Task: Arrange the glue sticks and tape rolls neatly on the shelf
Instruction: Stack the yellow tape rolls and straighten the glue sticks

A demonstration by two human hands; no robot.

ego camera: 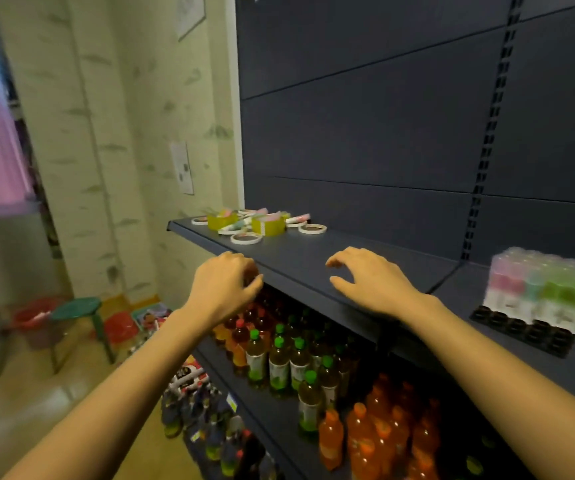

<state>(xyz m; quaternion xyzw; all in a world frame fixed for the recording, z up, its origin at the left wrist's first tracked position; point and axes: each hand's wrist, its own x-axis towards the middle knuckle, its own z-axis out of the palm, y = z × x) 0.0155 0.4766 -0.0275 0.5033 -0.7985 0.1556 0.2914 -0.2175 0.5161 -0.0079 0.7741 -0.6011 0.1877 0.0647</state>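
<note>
My left hand [225,285] sits at the front lip of the dark shelf [365,244], its back towards me and its fingers curled under, so I cannot tell whether they pinch anything. My right hand [365,282] is over the shelf board near the front edge, fingers apart and loosely bent, holding nothing.

The loose stock lies in a jumbled heap at the far left end of this shelf, well apart from both hands. In it are 2 wide yellow-green tape rolls [268,226], lying flat. Thin white tape rolls [246,238] lie flat around them, 1 of these off to the right of the heap. Pastel glue sticks [298,218] lie on their sides between and behind the rolls, pointing different ways.

On the neighbouring shelf section to my right stands a shrink-wrapped pack [538,289] of pink, green and white tubes, upright on a black tray [521,336].

On the shelf below stand green-capped bottles [279,358] and, nearer me, orange bottles [376,427]. On the floor to the left are a green stool [76,308] and a red basin [37,317] beside it.
</note>
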